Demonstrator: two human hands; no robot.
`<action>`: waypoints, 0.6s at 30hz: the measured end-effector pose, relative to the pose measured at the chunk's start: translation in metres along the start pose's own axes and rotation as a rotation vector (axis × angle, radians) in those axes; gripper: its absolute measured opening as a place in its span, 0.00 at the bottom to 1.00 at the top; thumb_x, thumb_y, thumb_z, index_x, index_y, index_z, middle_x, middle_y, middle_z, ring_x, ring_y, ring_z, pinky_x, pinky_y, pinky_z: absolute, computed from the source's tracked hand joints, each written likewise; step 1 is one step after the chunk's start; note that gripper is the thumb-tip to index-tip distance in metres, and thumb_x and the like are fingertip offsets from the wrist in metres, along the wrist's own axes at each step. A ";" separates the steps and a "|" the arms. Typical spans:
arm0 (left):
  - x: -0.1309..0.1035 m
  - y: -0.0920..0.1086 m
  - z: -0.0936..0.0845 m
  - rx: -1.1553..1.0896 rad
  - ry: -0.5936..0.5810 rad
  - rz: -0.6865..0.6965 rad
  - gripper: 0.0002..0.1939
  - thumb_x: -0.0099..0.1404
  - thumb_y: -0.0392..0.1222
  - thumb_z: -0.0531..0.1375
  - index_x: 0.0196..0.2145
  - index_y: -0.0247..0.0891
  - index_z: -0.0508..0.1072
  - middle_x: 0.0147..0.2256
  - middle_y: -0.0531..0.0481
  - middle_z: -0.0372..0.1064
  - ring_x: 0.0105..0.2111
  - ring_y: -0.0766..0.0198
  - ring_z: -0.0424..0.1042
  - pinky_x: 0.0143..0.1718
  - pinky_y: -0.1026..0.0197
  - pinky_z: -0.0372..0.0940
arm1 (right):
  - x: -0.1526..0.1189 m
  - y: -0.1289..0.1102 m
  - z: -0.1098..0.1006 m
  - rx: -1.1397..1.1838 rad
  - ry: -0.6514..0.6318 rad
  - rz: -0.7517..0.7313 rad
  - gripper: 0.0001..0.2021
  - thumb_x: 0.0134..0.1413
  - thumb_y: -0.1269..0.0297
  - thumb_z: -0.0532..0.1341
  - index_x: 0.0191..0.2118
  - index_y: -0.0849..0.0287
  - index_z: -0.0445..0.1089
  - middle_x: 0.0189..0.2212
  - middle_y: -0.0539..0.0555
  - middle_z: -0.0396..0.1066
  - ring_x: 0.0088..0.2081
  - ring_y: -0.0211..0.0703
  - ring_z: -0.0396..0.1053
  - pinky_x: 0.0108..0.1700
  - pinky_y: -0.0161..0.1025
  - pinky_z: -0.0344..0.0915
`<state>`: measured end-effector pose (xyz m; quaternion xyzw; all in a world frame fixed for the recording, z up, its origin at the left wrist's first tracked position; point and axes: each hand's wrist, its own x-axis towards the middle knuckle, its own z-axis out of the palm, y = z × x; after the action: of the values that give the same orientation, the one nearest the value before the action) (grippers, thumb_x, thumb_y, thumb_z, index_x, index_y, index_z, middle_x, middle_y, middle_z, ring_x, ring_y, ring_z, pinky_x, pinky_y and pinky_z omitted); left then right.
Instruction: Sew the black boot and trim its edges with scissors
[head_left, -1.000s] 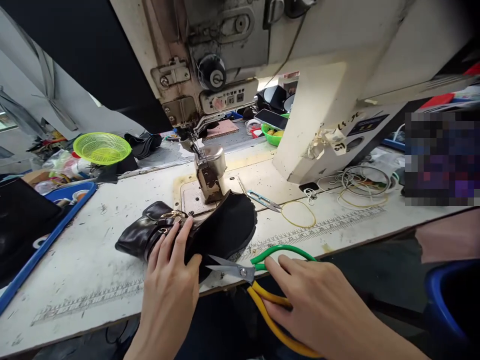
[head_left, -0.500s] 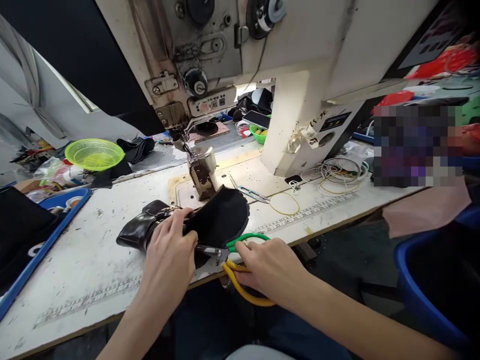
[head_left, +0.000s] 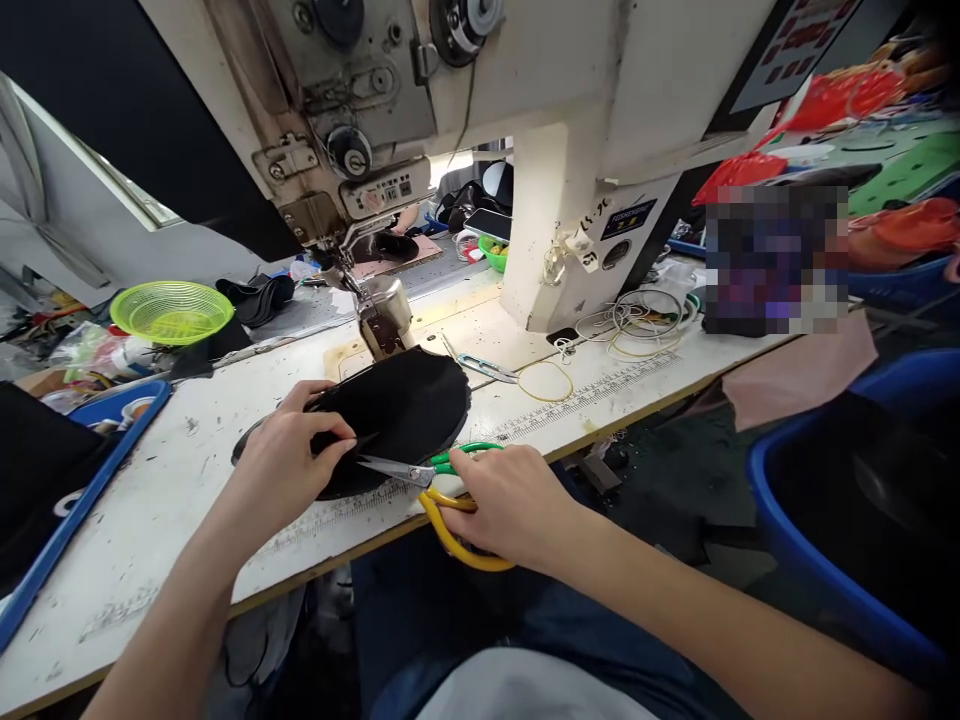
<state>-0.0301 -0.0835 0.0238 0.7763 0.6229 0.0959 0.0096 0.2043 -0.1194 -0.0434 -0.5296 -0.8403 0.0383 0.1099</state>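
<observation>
My right hand [head_left: 517, 505] is closed round the handles of a pair of scissors [head_left: 409, 472], one handle green and one yellow. Their blades point left, over the near edge of a black shoe upper [head_left: 409, 405]. This piece lies tilted on the machine bed, its matt, flat side facing me and its rim slightly jagged. My left hand [head_left: 289, 460] grips its left part, thumb and forefinger pinched together just beyond the scissor tips. Whatever fine bit sits between those fingertips is too small to make out.
A sewing machine [head_left: 555, 220] towers over the white tabletop [head_left: 217, 430], its post [head_left: 384, 315] just behind the upper. Thread snips [head_left: 487, 368] and coiled cord [head_left: 637, 320] lie to the right. Blue bins [head_left: 780, 420] stand at both sides; a green basket [head_left: 172, 310] sits back left.
The shoe upper has turned so its flat black side shows and the shiny buckled part is hidden. My left hand has shifted to a fingertip pinch. The scissor tips now show clearly.
</observation>
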 end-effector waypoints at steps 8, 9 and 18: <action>0.000 0.002 0.004 0.017 -0.002 -0.012 0.16 0.63 0.51 0.53 0.31 0.45 0.79 0.61 0.49 0.58 0.27 0.61 0.69 0.40 0.48 0.68 | 0.015 -0.021 -0.007 -0.023 0.021 -0.028 0.09 0.56 0.57 0.60 0.31 0.57 0.67 0.24 0.53 0.73 0.26 0.48 0.74 0.23 0.39 0.45; -0.001 0.001 0.004 0.012 0.003 -0.015 0.17 0.64 0.51 0.52 0.32 0.45 0.79 0.61 0.48 0.58 0.27 0.61 0.70 0.39 0.48 0.68 | 0.018 -0.021 -0.010 -0.031 0.022 -0.044 0.09 0.56 0.58 0.61 0.31 0.58 0.68 0.24 0.53 0.74 0.26 0.48 0.74 0.23 0.39 0.46; -0.001 -0.001 0.007 -0.037 0.046 -0.014 0.17 0.64 0.51 0.53 0.31 0.45 0.80 0.61 0.47 0.60 0.46 0.49 0.74 0.40 0.51 0.70 | 0.041 -0.014 -0.024 -0.073 -0.021 -0.158 0.12 0.56 0.55 0.61 0.31 0.59 0.69 0.24 0.53 0.73 0.28 0.49 0.75 0.23 0.38 0.50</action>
<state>-0.0306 -0.0840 0.0167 0.7691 0.6267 0.1253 0.0103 0.1805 -0.0903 -0.0122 -0.4650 -0.8813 0.0044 0.0841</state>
